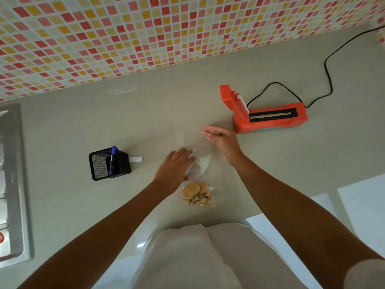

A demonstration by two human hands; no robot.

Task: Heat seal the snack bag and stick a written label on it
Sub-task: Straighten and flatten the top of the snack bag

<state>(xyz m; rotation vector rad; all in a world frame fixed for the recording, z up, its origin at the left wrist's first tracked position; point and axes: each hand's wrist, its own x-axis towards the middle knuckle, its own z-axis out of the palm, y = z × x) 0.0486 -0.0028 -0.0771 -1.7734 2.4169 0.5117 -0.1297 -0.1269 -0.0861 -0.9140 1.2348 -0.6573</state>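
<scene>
On the grey counter (62,132) a clear snack bag (201,163) of round biscuits (196,191) lies flat under the flat left hand (174,166) and straight-fingered right hand (221,140), between an open orange heat sealer (268,119) and a black mesh holder (100,166) with a blue marker (113,159) and a white label (136,159) beside it.

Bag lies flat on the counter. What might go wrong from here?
The left hand and right hand touch the clear bag; creases left in it could spoil the seal. The snacks lie loose at its near end and may slide toward the mouth when it is lifted to the sealer.
</scene>
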